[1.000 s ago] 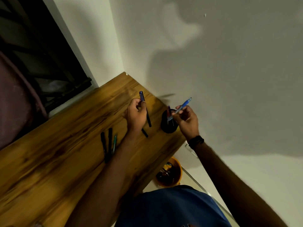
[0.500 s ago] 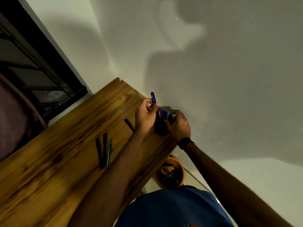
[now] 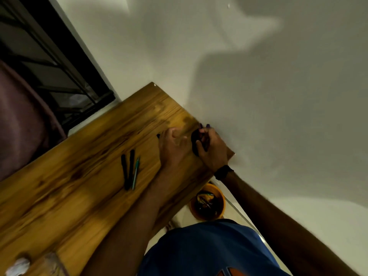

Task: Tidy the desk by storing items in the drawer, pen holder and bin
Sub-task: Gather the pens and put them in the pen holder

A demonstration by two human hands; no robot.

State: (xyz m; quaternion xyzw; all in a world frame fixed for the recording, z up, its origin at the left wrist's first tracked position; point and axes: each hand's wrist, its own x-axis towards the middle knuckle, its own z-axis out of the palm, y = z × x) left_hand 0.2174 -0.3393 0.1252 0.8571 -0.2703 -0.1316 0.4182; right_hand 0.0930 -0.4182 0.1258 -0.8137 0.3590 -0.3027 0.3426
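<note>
A black pen holder [image 3: 195, 140] stands at the far right corner of the wooden desk [image 3: 79, 176], against the wall, with pen tips [image 3: 207, 125] sticking out of its top. My right hand [image 3: 212, 152] is wrapped around the holder and hides most of it. Just left of it, my left hand [image 3: 172, 149] hovers blurred over the desk, fingers apart and holding nothing. A black pen [image 3: 158, 135] peeks out from behind the left hand. Two black markers [image 3: 127, 168] and a green pen [image 3: 135, 173] lie side by side mid-desk.
An orange bin [image 3: 220, 198] with scraps inside sits on the floor under the desk's right edge. Crumpled white paper [image 3: 18, 265] lies at the desk's near left corner. A dark barred window [image 3: 49, 62] is at the left, and a pale wall runs behind the desk.
The blue pens that both hands held have gone into the holder. My left hand has let go and pulled back to the left, while my right hand now grips the holder.
</note>
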